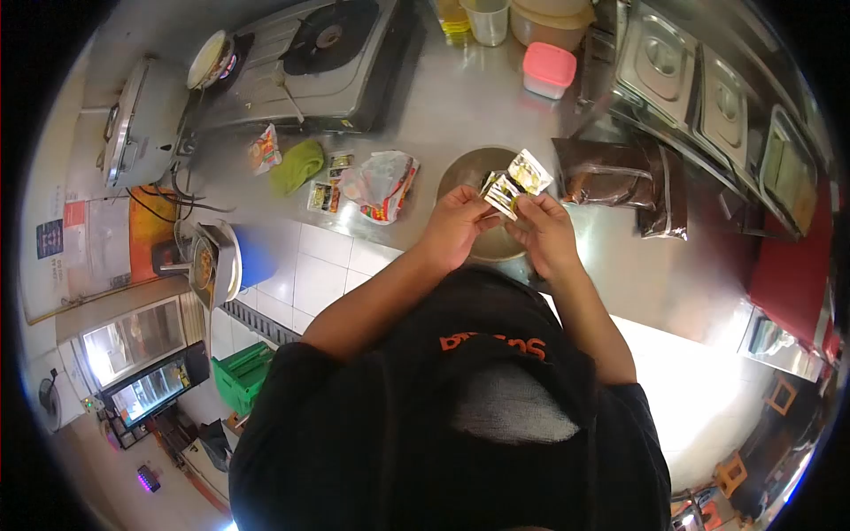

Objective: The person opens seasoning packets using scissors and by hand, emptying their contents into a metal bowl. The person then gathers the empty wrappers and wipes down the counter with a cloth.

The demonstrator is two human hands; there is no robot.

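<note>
Above a round metal bowl (457, 177), both hands are pinched on small foil sachets (517, 184). My left hand (456, 228) grips the sachets' left side, thumb on top. On their right side, my right hand (547, 232) holds with thumb and fingers together. Whether the sachets are torn cannot be made out. Left of the bowl lies a clear and red plastic packet (386, 184). More small sachets (326, 196) lie beside it, near a green cloth (298, 167) and a small orange-white packet (264, 150).
A gas stove (257, 96) stands at the upper left, with a pan (211, 60) on it. Behind the bowl is a pink-lidded container (549, 70). Dark plastic bags (611, 175) and lidded steel trays (660, 53) are at the right. A green crate (241, 376) is lower left.
</note>
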